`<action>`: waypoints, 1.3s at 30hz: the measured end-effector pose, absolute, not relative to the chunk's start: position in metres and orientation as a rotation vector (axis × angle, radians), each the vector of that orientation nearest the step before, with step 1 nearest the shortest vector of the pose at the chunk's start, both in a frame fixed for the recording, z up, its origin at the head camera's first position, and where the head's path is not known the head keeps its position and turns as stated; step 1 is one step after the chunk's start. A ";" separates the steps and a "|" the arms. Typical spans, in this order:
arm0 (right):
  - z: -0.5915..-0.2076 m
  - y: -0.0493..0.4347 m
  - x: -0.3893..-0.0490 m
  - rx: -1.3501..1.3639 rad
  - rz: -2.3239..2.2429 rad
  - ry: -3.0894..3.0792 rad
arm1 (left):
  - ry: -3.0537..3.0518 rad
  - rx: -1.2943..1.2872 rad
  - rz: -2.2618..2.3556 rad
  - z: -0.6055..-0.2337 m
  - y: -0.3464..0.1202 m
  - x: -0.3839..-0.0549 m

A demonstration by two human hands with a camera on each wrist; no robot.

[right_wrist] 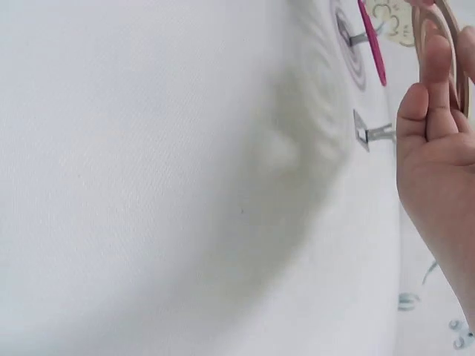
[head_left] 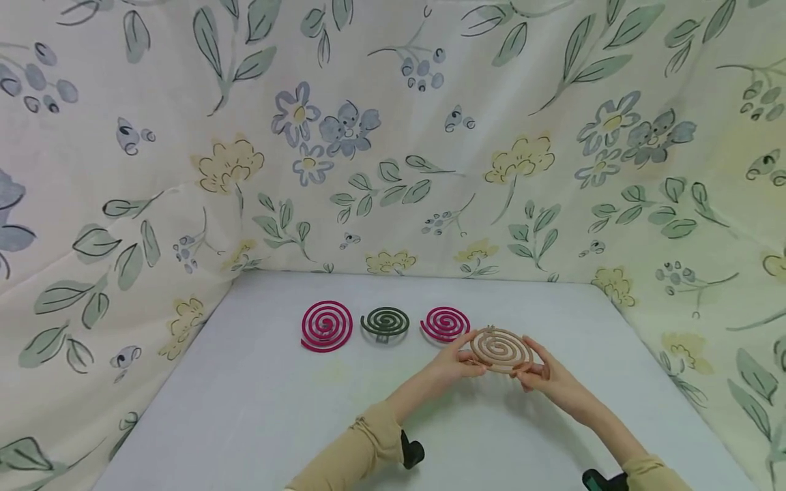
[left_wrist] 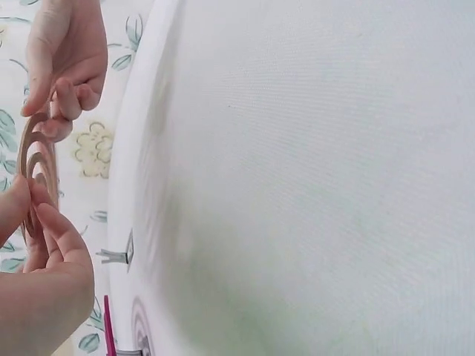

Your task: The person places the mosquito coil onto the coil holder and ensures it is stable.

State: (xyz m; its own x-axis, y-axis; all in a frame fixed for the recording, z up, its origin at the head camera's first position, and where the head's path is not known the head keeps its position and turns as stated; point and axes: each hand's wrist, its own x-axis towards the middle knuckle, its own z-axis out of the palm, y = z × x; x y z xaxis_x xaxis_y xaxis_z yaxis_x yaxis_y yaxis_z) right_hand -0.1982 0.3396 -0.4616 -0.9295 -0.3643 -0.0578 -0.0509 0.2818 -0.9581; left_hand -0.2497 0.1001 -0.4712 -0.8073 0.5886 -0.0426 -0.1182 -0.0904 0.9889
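Observation:
A beige spiral mosquito coil [head_left: 500, 350] is held off the table between both hands. My left hand [head_left: 451, 366] pinches its left edge, thumb on one face and fingers on the other, as the left wrist view shows. My right hand [head_left: 555, 384] grips the right edge with thumb and fingers. In the left wrist view the coil [left_wrist: 25, 148] is seen almost edge-on. A small metal stand [left_wrist: 115, 256] stands on the table behind the raised coil; the head view hides it behind coil and hands.
To the left, in a row on the white table [head_left: 245, 409], are a crimson coil [head_left: 327, 326], a dark green coil [head_left: 385, 320] and a pink coil [head_left: 445, 323]. A metal support shows under the green one. Floral cloth [head_left: 393, 204] surrounds the table's back and sides.

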 end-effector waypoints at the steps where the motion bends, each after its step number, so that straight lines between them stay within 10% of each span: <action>1: -0.461 0.339 -0.199 -0.400 -1.716 2.260 | 1.720 0.527 1.948 -0.470 0.100 -0.250; 39: -0.443 0.303 -0.200 -0.143 -2.364 2.127 | 1.855 0.555 2.279 -0.455 0.124 -0.254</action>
